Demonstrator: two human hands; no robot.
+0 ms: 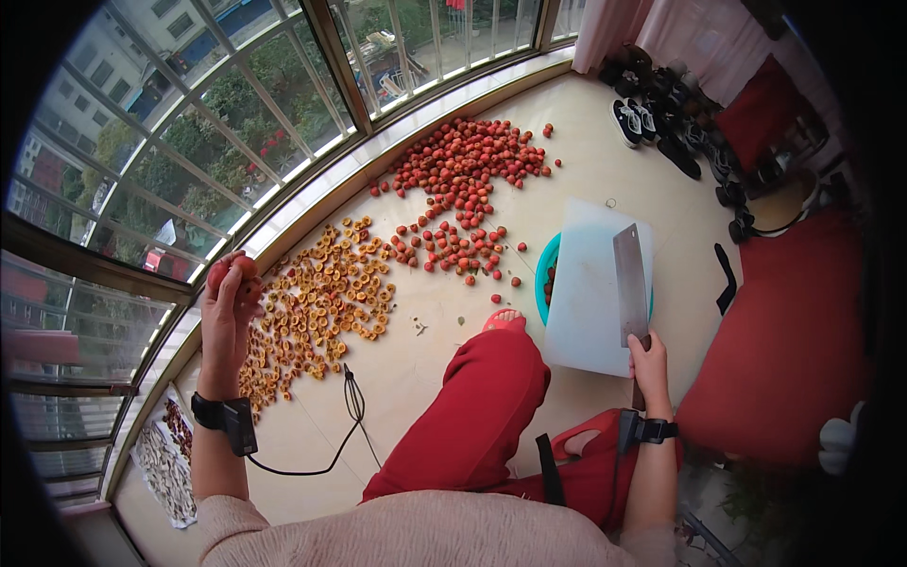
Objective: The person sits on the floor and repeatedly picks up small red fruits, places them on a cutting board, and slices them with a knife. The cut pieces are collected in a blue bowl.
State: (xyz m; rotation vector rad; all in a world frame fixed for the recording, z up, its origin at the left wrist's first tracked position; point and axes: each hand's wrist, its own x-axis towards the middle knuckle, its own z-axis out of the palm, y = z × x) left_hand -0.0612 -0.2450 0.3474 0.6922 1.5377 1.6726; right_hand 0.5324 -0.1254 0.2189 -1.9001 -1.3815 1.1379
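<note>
Several round red fruits (221, 275) are gripped in my left hand (230, 298), raised at the left in front of the window. My right hand (648, 365) holds a cleaver (631, 283) by its dark handle, its broad blade above the right part of a white cutting board (584, 283). The board rests across a turquoise basin (544, 276), which hides most of what is inside; some dark red pieces show at its left edge. Whole red fruits (471, 159) lie heaped on the floor by the window. Cut fruit slices (319, 290), yellowish inside, are spread nearer my left hand.
Shoes (627, 120) stand in a cluster at the upper right, near a red cloth-covered seat (786, 340). A black cable (305, 473) hangs from my left wrist band. White and dark pieces lie on a sheet (166, 461) at the lower left. Barred windows (248, 106) line the left side.
</note>
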